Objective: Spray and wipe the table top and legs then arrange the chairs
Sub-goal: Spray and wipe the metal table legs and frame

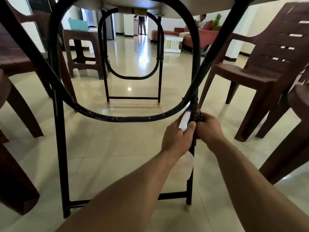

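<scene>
Inside R hand [209, 128] grip, cloth [200, 115] wraps table leg [189, 190].

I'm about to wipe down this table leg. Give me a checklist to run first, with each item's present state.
1. Cloth on the table leg: ok, the right hand grips it round the tube.
2. Spray bottle secure: ok, the left hand grips its neck.
3. Path down the leg free: not ok, the bottle's body hangs right beside the lower leg.
4. Leg already sprayed: cannot tell.
5. Brown chair apart from the leg: ok.
</scene>
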`<state>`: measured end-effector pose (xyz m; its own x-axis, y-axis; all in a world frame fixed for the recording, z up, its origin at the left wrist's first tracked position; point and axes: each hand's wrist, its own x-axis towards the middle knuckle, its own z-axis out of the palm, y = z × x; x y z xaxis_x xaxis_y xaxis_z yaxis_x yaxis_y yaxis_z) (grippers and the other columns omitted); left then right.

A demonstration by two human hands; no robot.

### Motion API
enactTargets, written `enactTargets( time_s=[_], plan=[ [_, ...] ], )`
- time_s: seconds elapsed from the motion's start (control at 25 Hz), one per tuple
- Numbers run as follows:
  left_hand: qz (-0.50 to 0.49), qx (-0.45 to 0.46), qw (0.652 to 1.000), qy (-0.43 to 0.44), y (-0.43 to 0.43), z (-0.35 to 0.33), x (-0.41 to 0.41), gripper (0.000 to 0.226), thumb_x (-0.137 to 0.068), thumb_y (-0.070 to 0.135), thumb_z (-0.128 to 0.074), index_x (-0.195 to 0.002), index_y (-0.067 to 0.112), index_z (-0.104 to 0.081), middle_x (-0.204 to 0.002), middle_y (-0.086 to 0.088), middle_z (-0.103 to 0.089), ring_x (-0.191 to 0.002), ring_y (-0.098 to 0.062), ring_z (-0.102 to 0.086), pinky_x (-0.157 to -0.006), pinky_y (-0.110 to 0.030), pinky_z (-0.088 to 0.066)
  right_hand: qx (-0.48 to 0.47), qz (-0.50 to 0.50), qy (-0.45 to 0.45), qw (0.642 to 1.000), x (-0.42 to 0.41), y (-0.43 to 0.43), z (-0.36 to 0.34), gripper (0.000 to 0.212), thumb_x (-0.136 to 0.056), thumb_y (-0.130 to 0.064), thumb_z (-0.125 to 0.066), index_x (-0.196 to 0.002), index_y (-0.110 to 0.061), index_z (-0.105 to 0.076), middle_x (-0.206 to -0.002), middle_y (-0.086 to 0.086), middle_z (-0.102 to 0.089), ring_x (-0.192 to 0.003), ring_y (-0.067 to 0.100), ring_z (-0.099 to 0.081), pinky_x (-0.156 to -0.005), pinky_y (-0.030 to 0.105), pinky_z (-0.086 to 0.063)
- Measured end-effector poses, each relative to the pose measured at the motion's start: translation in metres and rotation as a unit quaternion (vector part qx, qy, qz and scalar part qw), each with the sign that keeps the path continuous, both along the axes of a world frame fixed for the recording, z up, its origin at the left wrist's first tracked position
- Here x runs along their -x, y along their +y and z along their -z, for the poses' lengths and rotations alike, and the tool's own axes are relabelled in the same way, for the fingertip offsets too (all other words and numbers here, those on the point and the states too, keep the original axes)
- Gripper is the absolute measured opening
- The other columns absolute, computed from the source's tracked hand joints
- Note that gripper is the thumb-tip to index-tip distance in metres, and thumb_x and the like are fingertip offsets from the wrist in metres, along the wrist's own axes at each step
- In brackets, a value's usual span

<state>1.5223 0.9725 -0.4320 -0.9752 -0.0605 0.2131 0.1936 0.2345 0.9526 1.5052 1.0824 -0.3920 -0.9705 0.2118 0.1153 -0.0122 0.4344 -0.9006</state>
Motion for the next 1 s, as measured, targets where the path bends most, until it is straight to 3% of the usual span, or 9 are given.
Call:
enactTargets(
  time_s=[0.12,0.2,0.28,0.4,0.6,0.68,0.8,0.88,1.0],
  plan=[
    [-0.004,-0.032,0.999,0.022,-0.004,-0.013,-0.004,0.032,-0.090,0.059,-0.054,-0.100,0.031,-0.065,-0.071,0.010,-0.062,-0.077,-0.026,-0.069,-0.073,-0.057,-0.062,0.032,0.079,0.115,0.990,-0.007,-0.003,-0.008,0.023,-0.081,-0.009,-0.060,-0.102,-0.015,-0.067,-0.083,-0.005,-0.069,-0.079,0.012,-0.068,-0.073,0.032,-0.059],
    [-0.001,-0.039,0.998,0.053,-0.011,-0.016,-0.005,0.032,-0.092,0.056,-0.052,-0.118,0.040,-0.062,-0.076,0.012,-0.059,-0.081,-0.024,-0.065,-0.076,-0.056,-0.061,0.035,0.109,0.256,0.960,-0.008,-0.017,-0.027,0.031,-0.083,-0.010,-0.065,-0.113,-0.013,-0.060,-0.094,-0.010,-0.064,-0.084,0.000,-0.060,-0.074,0.014,-0.050],
    [-0.003,-0.024,0.996,0.080,-0.020,-0.015,-0.005,0.046,-0.097,0.048,-0.049,-0.144,0.043,-0.051,-0.082,0.015,-0.058,-0.086,-0.019,-0.063,-0.080,-0.052,-0.061,-0.022,0.105,0.332,0.937,-0.002,-0.031,-0.027,0.039,-0.083,-0.010,-0.067,-0.120,-0.010,-0.056,-0.109,-0.003,-0.059,-0.098,0.008,-0.056,-0.082,0.016,-0.046],
    [-0.008,-0.025,0.997,0.068,-0.029,-0.016,-0.009,0.050,-0.104,0.039,-0.052,-0.154,0.035,-0.046,-0.095,-0.002,-0.066,-0.089,-0.020,-0.065,-0.080,-0.049,-0.063,-0.134,0.119,0.278,0.944,0.001,-0.035,-0.007,0.037,-0.079,-0.005,-0.067,-0.114,-0.006,-0.056,-0.116,0.011,-0.054,-0.108,0.029,-0.052,-0.084,0.041,-0.049],
    [0.021,-0.053,0.997,0.055,-0.033,-0.040,-0.018,0.046,-0.109,0.026,-0.052,-0.155,0.027,-0.048,-0.109,-0.009,-0.071,-0.076,-0.023,-0.065,-0.063,-0.022,-0.056,-0.090,0.110,0.428,0.893,-0.010,-0.037,-0.050,0.032,-0.084,0.000,-0.061,-0.116,0.000,-0.059,-0.120,0.017,-0.053,-0.110,0.021,-0.051,-0.092,0.022,-0.045],
    [0.032,-0.081,0.995,0.055,-0.032,-0.054,-0.020,0.044,-0.109,0.021,-0.050,-0.153,0.026,-0.051,-0.118,-0.005,-0.070,-0.075,-0.023,-0.065,-0.055,-0.014,-0.052,-0.131,0.108,0.455,0.874,-0.009,-0.040,-0.056,0.036,-0.085,-0.005,-0.060,-0.121,-0.004,-0.062,-0.127,0.017,-0.051,-0.118,0.027,-0.049,-0.095,0.026,-0.045],
    [0.017,-0.091,0.994,0.064,-0.036,-0.057,-0.020,0.037,-0.108,0.021,-0.051,-0.144,0.023,-0.059,-0.117,-0.008,-0.072,-0.085,-0.029,-0.070,-0.050,-0.018,-0.052,-0.295,0.074,0.362,0.881,-0.015,-0.037,-0.039,0.042,-0.085,-0.029,-0.052,-0.122,-0.016,-0.068,-0.126,0.014,-0.052,-0.118,0.034,-0.044,-0.082,0.041,-0.053],
    [-0.001,-0.105,0.994,0.043,-0.041,-0.055,-0.020,0.039,-0.107,0.022,-0.055,-0.145,0.020,-0.059,-0.112,-0.010,-0.072,-0.086,-0.030,-0.068,-0.048,-0.018,-0.050,-0.296,0.055,0.331,0.894,-0.019,-0.035,-0.043,0.041,-0.082,-0.020,-0.057,-0.122,-0.017,-0.069,-0.122,0.013,-0.052,-0.116,0.034,-0.045,-0.079,0.044,-0.055],
    [-0.024,-0.133,0.990,0.032,-0.046,-0.059,-0.017,0.034,-0.106,0.022,-0.058,-0.137,0.009,-0.063,-0.103,-0.015,-0.071,-0.075,-0.033,-0.064,-0.046,-0.017,-0.047,-0.219,0.125,0.435,0.864,-0.024,-0.040,-0.082,0.042,-0.081,-0.002,-0.062,-0.122,-0.010,-0.068,-0.125,0.021,-0.053,-0.117,0.037,-0.048,-0.089,0.021,-0.039]
  ],
)
